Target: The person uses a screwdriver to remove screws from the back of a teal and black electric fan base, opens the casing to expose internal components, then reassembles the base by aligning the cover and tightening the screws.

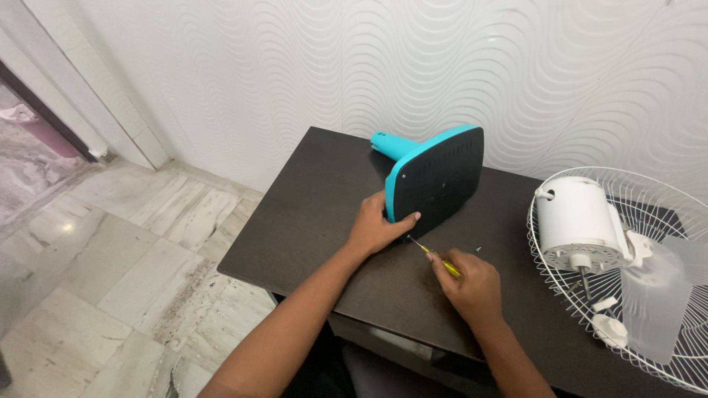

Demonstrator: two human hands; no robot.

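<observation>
A turquoise fan base (pixel 434 177) lies tipped on its side on the dark table (pixel 317 214), its black underside facing me. My left hand (pixel 377 225) grips the lower left edge of the base and steadies it. My right hand (pixel 468 284) is closed around a yellow-handled screwdriver (pixel 435 256), whose thin shaft points up-left to the bottom edge of the black underside. A small dark screw (pixel 478 250) lies on the table just right of the screwdriver.
A white fan motor housing (pixel 579 223) rests on a white wire grille (pixel 649 221) at the right, with a translucent fan blade (pixel 653 298) and small white caps (pixel 608 328) beside it. A textured white wall stands behind; marble floor lies left.
</observation>
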